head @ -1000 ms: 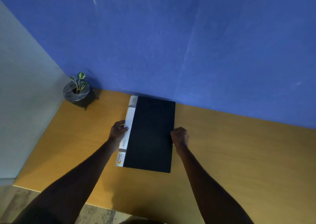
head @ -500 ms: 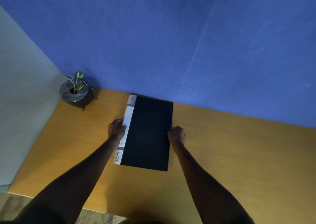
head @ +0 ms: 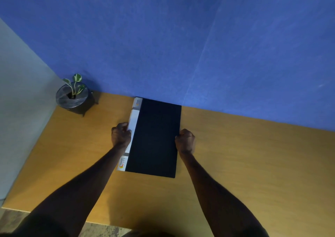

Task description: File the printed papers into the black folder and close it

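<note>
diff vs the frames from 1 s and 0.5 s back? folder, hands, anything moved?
The closed black folder has slid away from the person, its far edge now at the blue wall. The left hand stays on the white spine side and the right hand, fingers curled, on the opposite edge; nothing newly grasped or released. The folder stays shut and flat on the table; the potted plant has not moved.

Legible text: "SMART LIFE", beside an orange swirl logo, printed on the white spine strip [head: 133, 133] of the closed black rectangular folder [head: 155, 137], at the strip's 6 o'clock end
</note>
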A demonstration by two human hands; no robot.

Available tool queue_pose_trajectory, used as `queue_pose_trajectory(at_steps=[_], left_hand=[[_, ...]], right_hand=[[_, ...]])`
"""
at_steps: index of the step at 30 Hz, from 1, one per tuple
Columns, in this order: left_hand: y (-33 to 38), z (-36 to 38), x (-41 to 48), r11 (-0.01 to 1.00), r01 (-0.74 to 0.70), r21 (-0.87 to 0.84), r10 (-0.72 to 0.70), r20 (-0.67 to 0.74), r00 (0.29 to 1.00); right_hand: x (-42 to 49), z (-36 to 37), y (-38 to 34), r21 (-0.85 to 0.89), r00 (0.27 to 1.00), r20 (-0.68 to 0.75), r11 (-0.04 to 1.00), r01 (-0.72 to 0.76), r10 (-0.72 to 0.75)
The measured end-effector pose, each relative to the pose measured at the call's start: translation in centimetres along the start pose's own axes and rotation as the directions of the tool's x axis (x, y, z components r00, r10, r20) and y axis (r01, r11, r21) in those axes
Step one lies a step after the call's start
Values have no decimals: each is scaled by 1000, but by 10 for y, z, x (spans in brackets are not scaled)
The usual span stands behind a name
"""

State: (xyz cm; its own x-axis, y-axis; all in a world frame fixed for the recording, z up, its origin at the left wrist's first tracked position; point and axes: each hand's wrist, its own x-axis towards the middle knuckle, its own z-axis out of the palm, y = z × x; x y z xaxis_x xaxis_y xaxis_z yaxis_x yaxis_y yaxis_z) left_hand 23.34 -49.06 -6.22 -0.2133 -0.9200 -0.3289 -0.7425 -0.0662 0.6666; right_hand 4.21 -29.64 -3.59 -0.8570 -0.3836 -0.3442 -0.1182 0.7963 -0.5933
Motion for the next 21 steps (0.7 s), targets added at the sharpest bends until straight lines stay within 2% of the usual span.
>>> queue_pose_trajectory(at_steps=[2,5,8,13,19,21], left_hand=[[8,-2,-12,996,-46,75,48,-19,999],[19,-4,-34,950,-224,220,238,-38,971],[15,-1,-41,830,-426,360,426,85,901],[5,7,-44,721,-509,471,416,293,861],[7,9,-52,666,-526,530,408,331,851],[15,12,-58,644,-550,531,450,319,834]], right_hand=[[-5,3,2,-63,996,-11,994,89,-90],[-18,12,7,-180,963,66,947,267,-260],[-29,23,17,-315,908,185,853,417,-376],[-34,26,23,-380,873,304,792,478,-381],[-28,8,27,-441,826,374,703,558,-421],[-26,2,31,-432,818,335,695,575,-469]])
